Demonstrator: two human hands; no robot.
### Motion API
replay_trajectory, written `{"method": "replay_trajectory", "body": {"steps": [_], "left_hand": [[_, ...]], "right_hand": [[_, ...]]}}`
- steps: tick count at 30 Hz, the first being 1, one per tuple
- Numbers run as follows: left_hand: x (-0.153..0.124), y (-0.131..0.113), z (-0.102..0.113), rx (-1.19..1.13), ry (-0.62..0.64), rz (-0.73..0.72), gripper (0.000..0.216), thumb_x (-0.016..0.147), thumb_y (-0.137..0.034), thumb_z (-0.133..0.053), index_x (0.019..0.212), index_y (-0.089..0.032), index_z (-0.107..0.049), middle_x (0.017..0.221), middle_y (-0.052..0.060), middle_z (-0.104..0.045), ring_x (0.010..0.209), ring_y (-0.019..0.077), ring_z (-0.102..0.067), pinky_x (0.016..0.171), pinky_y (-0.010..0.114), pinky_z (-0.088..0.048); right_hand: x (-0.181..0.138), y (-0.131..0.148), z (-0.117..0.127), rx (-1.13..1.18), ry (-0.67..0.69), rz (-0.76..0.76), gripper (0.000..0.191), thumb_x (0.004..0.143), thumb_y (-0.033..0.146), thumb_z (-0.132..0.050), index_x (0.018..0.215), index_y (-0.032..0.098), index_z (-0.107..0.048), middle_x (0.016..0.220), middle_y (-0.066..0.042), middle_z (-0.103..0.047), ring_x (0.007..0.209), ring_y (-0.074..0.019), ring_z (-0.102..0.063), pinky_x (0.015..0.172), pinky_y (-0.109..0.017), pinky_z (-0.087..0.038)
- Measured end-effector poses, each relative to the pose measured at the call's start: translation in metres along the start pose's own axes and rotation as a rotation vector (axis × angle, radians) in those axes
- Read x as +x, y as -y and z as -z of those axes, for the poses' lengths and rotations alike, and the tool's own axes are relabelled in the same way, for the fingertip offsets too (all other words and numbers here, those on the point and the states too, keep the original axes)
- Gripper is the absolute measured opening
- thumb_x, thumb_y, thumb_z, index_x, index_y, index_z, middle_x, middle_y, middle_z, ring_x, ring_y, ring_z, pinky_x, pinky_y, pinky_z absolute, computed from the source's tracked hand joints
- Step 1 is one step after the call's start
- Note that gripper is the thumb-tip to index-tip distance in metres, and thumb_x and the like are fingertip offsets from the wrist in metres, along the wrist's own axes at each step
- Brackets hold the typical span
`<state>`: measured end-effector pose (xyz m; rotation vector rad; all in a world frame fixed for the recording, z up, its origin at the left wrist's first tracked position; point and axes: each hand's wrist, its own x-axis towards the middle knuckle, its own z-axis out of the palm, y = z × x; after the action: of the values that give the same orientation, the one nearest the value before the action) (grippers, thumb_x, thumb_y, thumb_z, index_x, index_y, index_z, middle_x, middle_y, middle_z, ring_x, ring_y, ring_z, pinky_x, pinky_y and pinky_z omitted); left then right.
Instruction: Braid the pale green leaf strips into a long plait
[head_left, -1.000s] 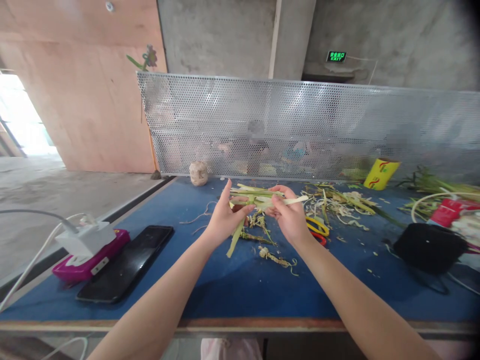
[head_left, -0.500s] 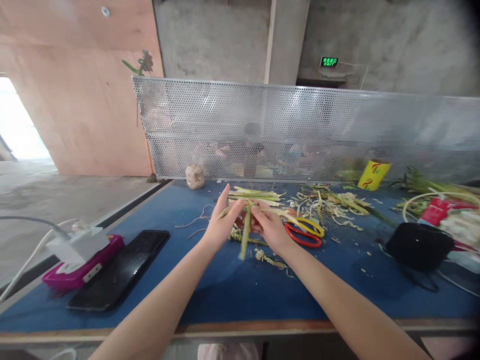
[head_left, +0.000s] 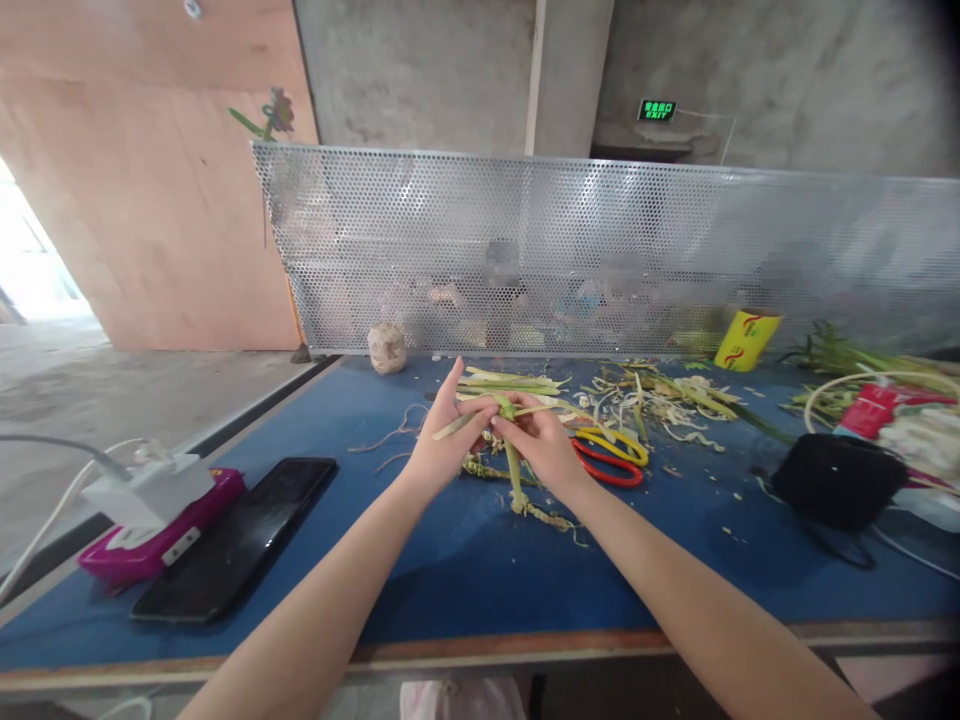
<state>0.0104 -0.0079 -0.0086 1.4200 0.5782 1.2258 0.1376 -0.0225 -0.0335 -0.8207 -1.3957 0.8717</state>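
Observation:
My left hand [head_left: 448,432] and my right hand [head_left: 541,447] meet above the blue table, fingers pinching a pale green plant-leaf strip [head_left: 508,408] that is folded at a small knot-like bunch. One end sticks out to the left across my left hand, another runs right over my right hand, and a third hangs down between them. The fingertips are partly hidden. Just right of my right hand lie scissors [head_left: 616,475] with one red and one yellow handle. Under the hands rest a knotted cord-like braid [head_left: 544,515] and another twisted piece [head_left: 480,468].
Cut strips [head_left: 514,383] and a heap of shreds [head_left: 675,393] lie behind the hands. At left are a phone [head_left: 240,540] and a magenta power strip [head_left: 127,550]. A black pouch [head_left: 840,483], a yellow roll [head_left: 746,340] and a perforated metal screen [head_left: 450,220] stand around.
The hanging strip end has swung back from pointing toward me to hang lower between the hands. The knot-like bunch and the end across the right hand show more clearly. The view has tilted slightly.

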Motion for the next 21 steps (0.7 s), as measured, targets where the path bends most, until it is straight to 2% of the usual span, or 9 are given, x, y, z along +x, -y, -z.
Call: {"method": "replay_trajectory", "body": {"steps": [2,5,7,9,13,16,19,21], "left_hand": [[-0.0001,-0.0002,-0.0002,0.002,0.016,-0.007,0.089,0.071,-0.016,-0.059,0.139,-0.022,-0.001,0.091,0.009,-0.066,0.046,0.0047,-0.048,0.04,0.017,-0.035],[-0.0006,-0.0013,-0.0002,0.031,0.073,-0.024,0.092,0.072,-0.014,-0.056,0.138,-0.025,0.008,0.095,0.01,-0.065,0.049,0.0073,-0.053,0.044,0.02,-0.04],[-0.0006,-0.002,0.0007,0.081,0.082,-0.057,0.093,0.072,-0.013,-0.056,0.138,-0.026,0.008,0.102,0.011,-0.063,0.052,0.0078,-0.055,0.049,0.023,-0.044],[-0.0001,-0.0025,0.0022,0.157,0.021,-0.085,0.094,0.069,-0.015,-0.06,0.138,-0.026,0.003,0.104,0.011,-0.061,0.054,0.008,-0.056,0.05,0.023,-0.045],[0.0016,-0.0028,0.0051,0.223,-0.115,-0.076,0.087,0.066,-0.021,-0.065,0.137,-0.018,-0.015,0.074,0.003,-0.062,0.05,0.0089,-0.052,0.04,0.019,-0.037],[0.0017,-0.003,0.0038,0.189,-0.092,-0.099,0.08,0.067,-0.02,-0.065,0.134,-0.016,-0.023,0.059,-0.003,-0.056,0.046,0.0071,-0.048,0.042,0.019,-0.037],[0.0003,-0.0042,-0.0002,0.178,-0.051,-0.119,0.078,0.067,-0.017,-0.065,0.133,-0.014,-0.024,0.056,-0.005,-0.054,0.048,0.0072,-0.049,0.048,0.02,-0.04],[-0.0013,-0.0059,-0.0029,0.185,-0.052,-0.13,0.077,0.067,-0.016,-0.064,0.133,-0.013,-0.024,0.056,-0.005,-0.053,0.051,0.0078,-0.051,0.052,0.021,-0.043]], "right_hand": [[0.0,0.0002,0.0005,-0.01,-0.004,-0.032,0.017,0.072,0.03,-0.059,0.087,0.023,-0.053,0.066,0.003,-0.055,0.057,-0.0119,-0.053,0.052,-0.024,-0.04],[-0.0001,0.0027,0.0022,-0.014,0.073,-0.016,0.013,0.075,0.031,-0.056,0.081,0.021,-0.054,0.059,0.003,-0.055,0.054,-0.0126,-0.051,0.05,-0.024,-0.038],[0.0001,0.0052,0.0042,-0.039,0.088,0.024,0.012,0.076,0.032,-0.055,0.079,0.02,-0.054,0.06,0.002,-0.055,0.055,-0.0128,-0.051,0.05,-0.024,-0.037],[0.0005,0.0067,0.0066,-0.101,0.045,0.052,0.012,0.076,0.031,-0.054,0.079,0.02,-0.055,0.061,0.002,-0.054,0.053,-0.0112,-0.049,0.049,-0.023,-0.034],[0.0018,0.0037,0.009,-0.162,-0.059,0.06,0.013,0.075,0.033,-0.056,0.074,0.02,-0.055,0.054,0.005,-0.044,0.045,-0.0077,-0.038,0.043,-0.021,-0.027],[0.0035,-0.0007,0.0067,0.02,-0.121,-0.027,0.018,0.072,0.036,-0.058,0.068,0.019,-0.051,0.049,0.007,-0.039,0.039,-0.0065,-0.034,0.038,-0.021,-0.025],[0.0056,-0.0021,0.0036,0.255,-0.183,-0.1,0.023,0.07,0.037,-0.059,0.064,0.02,-0.045,0.045,0.009,-0.034,0.033,-0.0048,-0.028,0.034,-0.02,-0.022],[0.007,-0.0009,0.0032,0.33,-0.204,-0.104,0.026,0.069,0.035,-0.061,0.06,0.02,-0.042,0.043,0.01,-0.033,0.032,-0.0039,-0.026,0.033,-0.019,-0.022]]}}
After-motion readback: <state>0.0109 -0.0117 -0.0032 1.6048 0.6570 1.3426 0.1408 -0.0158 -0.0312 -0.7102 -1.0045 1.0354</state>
